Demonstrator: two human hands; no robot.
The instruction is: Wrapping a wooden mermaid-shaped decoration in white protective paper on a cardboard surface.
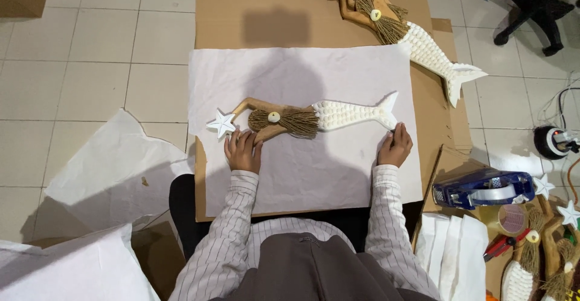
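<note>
A wooden mermaid figure [302, 118] lies flat and lengthwise on a sheet of white paper [302, 168], its white star [221, 123] pointing left and its white shell-covered tail running out to the right. The figure sits just beyond the person's fingers, across the far side of both hands. The left hand [243, 151] rests palm down on the paper with its fingers loosely spread; the fingertips touch the near edge of the wooden body, just beside the star and under the raised arm, and they grasp nothing. The right hand [396, 147] is curled at the tail fin, fingers bent in at the lower tip of the tail; whether they pinch the fin, the paper, or only press against it cannot be told from here.

The paper lies on a brown cardboard sheet [302, 11] spread on the tiled floor. A second mermaid figure [411, 35] lies aslant on the cardboard's far right corner, well apart from the hands. To the right of the right hand, on the floor, stands a blue tape dispenser [483, 187], with more wooden figures [544, 246] beside it. Loose white paper [115, 168] lies crumpled to the left
</note>
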